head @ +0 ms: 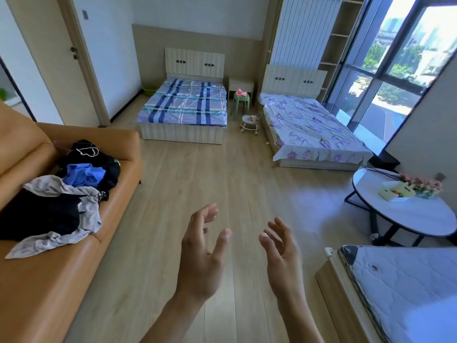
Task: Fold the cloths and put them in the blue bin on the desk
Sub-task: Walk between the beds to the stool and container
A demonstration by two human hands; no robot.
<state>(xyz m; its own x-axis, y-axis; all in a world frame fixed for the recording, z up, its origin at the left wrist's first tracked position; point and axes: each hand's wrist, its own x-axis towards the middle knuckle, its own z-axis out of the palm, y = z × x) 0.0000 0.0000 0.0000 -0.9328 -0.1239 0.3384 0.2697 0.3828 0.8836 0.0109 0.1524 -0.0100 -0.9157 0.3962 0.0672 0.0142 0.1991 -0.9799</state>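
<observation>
Two hands, left hand [201, 253] and right hand [282, 253], fingers spread, empty; unfolded clothes pile [61, 191] at nine o'clock on sofa [74, 280], awaiting pickup.

An orange sofa [49, 280] sits left. Two made beds, one striped [184, 103], one floral [311, 128], flank a green stool [241, 101]. A round white table [418, 214] stands right.
</observation>
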